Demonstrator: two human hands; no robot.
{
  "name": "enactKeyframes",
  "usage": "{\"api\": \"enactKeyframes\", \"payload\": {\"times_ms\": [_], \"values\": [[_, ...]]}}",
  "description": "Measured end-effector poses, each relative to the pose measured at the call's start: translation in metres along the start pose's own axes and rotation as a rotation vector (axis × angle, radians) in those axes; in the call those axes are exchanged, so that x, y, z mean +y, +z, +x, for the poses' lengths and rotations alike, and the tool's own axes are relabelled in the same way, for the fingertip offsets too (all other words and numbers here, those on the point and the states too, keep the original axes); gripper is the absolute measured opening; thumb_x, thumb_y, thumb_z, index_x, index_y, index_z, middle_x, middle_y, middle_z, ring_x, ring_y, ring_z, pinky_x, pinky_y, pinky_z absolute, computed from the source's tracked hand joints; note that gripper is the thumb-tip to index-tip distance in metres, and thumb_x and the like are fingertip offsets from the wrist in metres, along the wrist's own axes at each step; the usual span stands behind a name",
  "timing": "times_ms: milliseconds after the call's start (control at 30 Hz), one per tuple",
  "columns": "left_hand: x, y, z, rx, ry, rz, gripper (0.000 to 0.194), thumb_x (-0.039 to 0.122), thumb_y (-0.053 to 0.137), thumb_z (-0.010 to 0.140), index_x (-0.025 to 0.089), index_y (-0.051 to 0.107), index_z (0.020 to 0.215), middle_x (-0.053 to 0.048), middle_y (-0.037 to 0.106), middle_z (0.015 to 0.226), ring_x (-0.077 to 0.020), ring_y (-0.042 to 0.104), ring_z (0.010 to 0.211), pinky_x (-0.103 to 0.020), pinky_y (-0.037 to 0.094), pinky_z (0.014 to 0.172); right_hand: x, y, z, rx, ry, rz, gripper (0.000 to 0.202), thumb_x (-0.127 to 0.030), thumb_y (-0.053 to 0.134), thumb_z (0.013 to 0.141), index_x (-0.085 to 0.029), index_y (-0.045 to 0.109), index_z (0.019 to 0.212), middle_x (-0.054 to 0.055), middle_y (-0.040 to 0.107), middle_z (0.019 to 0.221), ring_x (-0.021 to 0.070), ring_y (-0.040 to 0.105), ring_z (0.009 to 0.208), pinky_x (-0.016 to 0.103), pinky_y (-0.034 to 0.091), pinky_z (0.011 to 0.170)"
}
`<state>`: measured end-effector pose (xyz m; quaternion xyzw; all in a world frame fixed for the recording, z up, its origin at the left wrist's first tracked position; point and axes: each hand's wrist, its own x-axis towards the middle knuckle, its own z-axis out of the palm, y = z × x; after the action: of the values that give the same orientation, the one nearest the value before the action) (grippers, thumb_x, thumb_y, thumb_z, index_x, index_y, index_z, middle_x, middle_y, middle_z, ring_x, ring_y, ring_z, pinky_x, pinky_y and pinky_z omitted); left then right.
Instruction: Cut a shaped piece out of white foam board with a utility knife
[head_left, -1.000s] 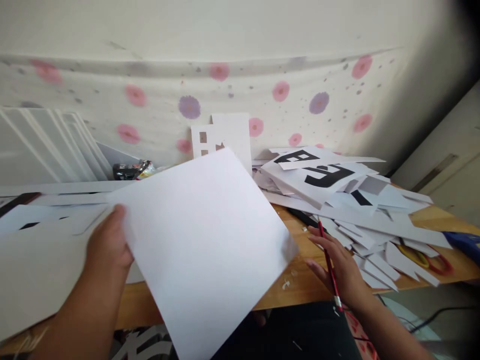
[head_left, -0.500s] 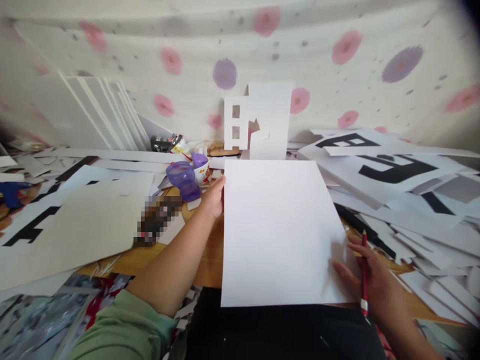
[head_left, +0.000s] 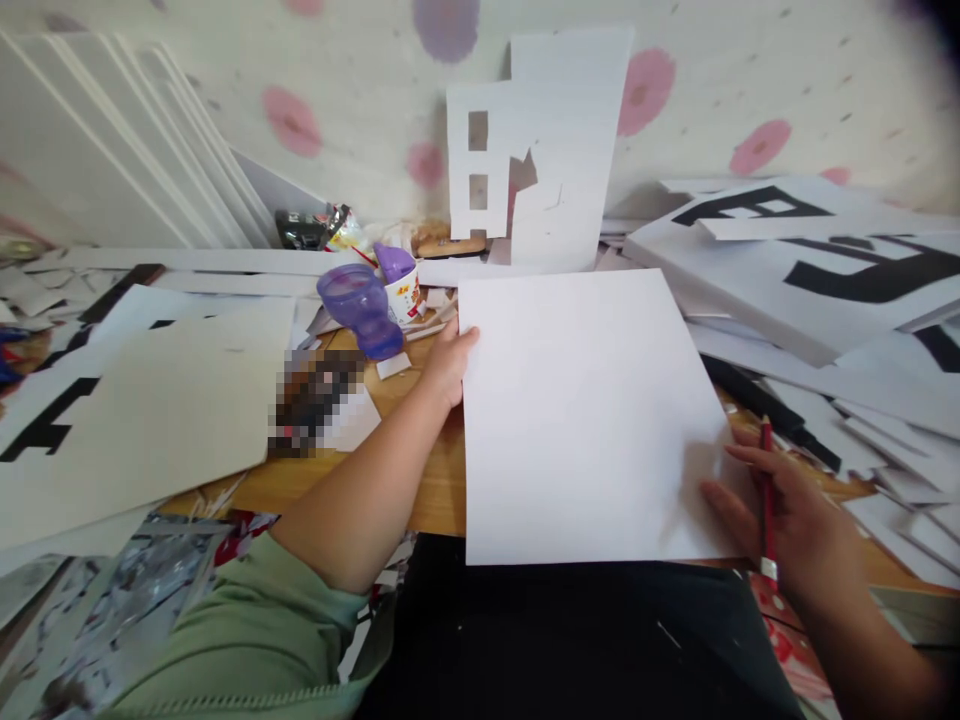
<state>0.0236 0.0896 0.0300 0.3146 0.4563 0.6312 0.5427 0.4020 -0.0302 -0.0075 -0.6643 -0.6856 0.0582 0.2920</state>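
A blank white board [head_left: 577,430] lies in front of me, its near edge overhanging my dark-clothed lap. My left hand [head_left: 448,365] grips its left edge, with the thumb on top and the other fingers hidden underneath. Along the board's lower right edge rests my right hand [head_left: 799,510], thumb and fingers touching the surface. A red pencil [head_left: 766,510] is held in that hand, tip pointing up and away from the board's face.
A purple cup [head_left: 364,310] and a small paper tub [head_left: 405,292] stand beyond my left hand. Cut-out white board [head_left: 574,150] leans on the patterned wall cloth. Lettered boards [head_left: 750,270], a black tool [head_left: 776,408] and scraps crowd the right; another large board [head_left: 187,400] lies left.
The head view has tipped downward, so the wall and back items sit higher in the picture. Both hands keep their hold on the board and pencil, which appear slightly further up and right.
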Motion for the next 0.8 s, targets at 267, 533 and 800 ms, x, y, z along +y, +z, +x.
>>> {"api": "enactKeyframes", "payload": {"times_ms": [267, 533, 800], "values": [[-0.0029, -0.0011, 0.0012, 0.024, 0.006, 0.023, 0.035, 0.017, 0.068, 0.073, 0.017, 0.062, 0.108, -0.01, 0.072, 0.103, -0.0317, 0.067, 0.1, -0.049, 0.051, 0.088, -0.0083, -0.0034, -0.0021, -0.008, -0.015, 0.042, 0.055, -0.062, 0.057, 0.078, -0.019, 0.063, 0.112, 0.014, 0.065, 0.125, 0.0358, 0.065, 0.109, 0.049, 0.052, 0.094], [-0.0028, -0.0002, 0.0022, 0.064, 0.002, 0.035, 0.03, 0.017, 0.067, 0.073, 0.018, 0.064, 0.104, -0.007, 0.072, 0.094, -0.0278, 0.068, 0.094, -0.044, 0.052, 0.084, -0.0048, -0.0021, 0.001, -0.033, -0.118, 0.009, 0.06, -0.064, 0.045, 0.082, -0.019, 0.062, 0.118, 0.012, 0.061, 0.13, 0.036, 0.06, 0.117, 0.045, 0.045, 0.094], [0.0017, -0.0032, 0.0019, 0.099, 0.007, 0.043, 0.026, 0.028, 0.065, 0.087, 0.015, 0.062, 0.11, -0.007, 0.068, 0.101, -0.0212, 0.066, 0.088, -0.039, 0.055, 0.078, -0.0029, 0.0032, 0.0013, 0.056, -0.23, -0.016, 0.045, -0.056, 0.052, 0.086, -0.021, 0.061, 0.113, 0.014, 0.064, 0.127, 0.0346, 0.066, 0.109, 0.046, 0.057, 0.088]]}}
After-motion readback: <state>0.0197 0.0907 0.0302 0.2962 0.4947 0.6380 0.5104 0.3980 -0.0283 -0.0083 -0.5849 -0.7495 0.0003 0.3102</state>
